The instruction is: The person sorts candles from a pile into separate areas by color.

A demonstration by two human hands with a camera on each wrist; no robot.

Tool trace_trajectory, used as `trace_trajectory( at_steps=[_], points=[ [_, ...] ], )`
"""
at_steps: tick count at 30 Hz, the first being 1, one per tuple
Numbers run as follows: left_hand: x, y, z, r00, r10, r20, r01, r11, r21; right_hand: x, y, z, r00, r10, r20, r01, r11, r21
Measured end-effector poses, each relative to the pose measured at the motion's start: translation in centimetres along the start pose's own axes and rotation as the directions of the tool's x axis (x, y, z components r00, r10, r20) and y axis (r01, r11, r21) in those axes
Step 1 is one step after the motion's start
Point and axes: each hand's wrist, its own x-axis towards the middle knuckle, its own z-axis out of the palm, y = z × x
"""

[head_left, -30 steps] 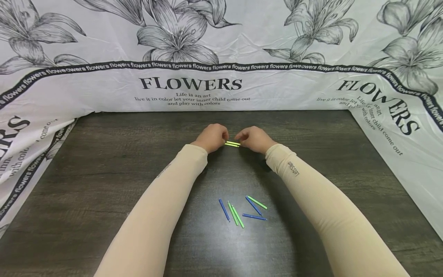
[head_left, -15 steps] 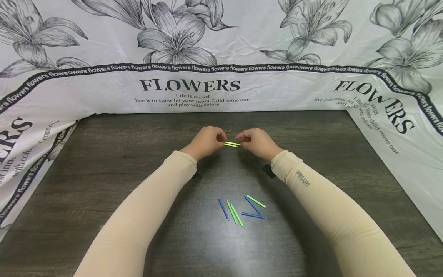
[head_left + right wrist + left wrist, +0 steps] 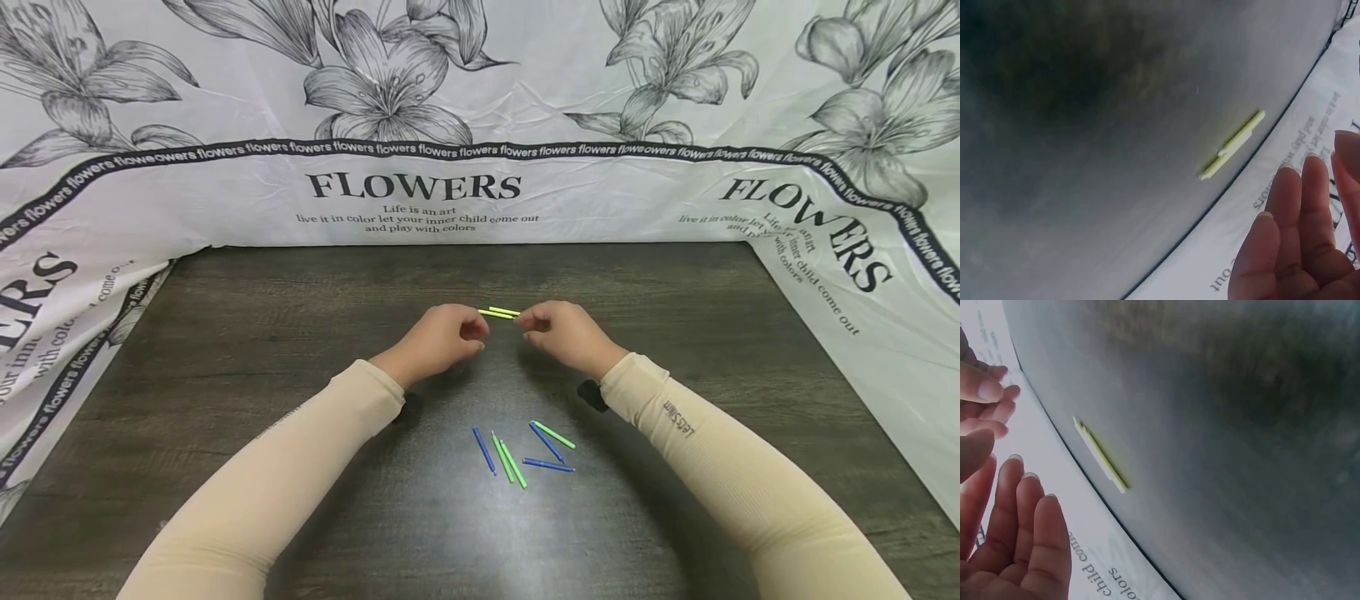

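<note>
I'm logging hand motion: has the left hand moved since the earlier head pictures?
Yes: in the head view, the left hand has drawn back, farther from the printed white cloth.

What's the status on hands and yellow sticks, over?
Left hand, right hand: both empty. Yellow sticks: lying side by side, ends offset. Nothing on top; blue sticks and green sticks lie apart.

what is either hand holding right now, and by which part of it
Nothing is held. The left hand and right hand are both free, and the two yellow sticks lie on the table.
</note>
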Motion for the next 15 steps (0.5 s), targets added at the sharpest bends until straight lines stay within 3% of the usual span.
trace_trajectory(
  at_steps=[15],
  points=[
    [-3.2,-0.1,0.9,1.0,-0.02,-0.02,0.018,0.994,-0.109,-2.4,0.8,1.2,0.998,-0.051,-0.024,0.05,0.998,-0.04]
  ],
)
